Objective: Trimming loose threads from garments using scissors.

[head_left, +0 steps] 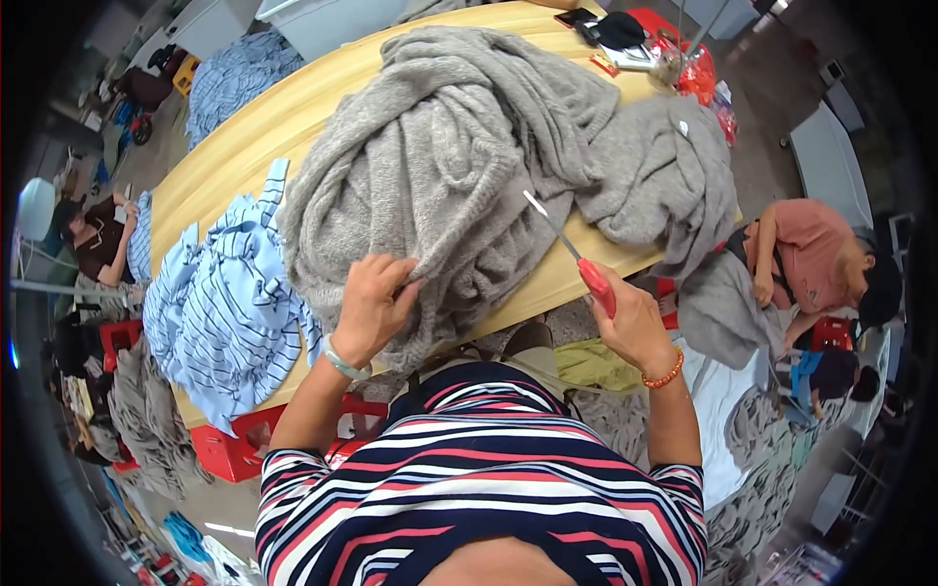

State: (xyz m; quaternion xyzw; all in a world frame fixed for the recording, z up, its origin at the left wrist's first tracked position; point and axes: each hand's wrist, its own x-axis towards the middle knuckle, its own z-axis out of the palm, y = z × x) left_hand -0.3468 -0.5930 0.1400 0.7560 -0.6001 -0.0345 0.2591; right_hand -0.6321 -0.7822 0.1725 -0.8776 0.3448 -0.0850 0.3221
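Note:
A large heap of grey knit garments covers the middle of the table. My left hand, with a pale bangle at its wrist, is closed on the near edge of that grey knit fabric, fingers and thumb pinching it. To the right, my right hand wraps around the handle of a red-handled tool. Its thin metal shank points up and left to a bright tip over the grey cloth; the tip's exact shape is too small to tell. Blue striped fabric lies bunched left of my left hand.
The wooden table curves around the heap. Another grey pile hangs over its right edge. A person in a salmon top sits at right, one in brown at left. A red crate stands below the table.

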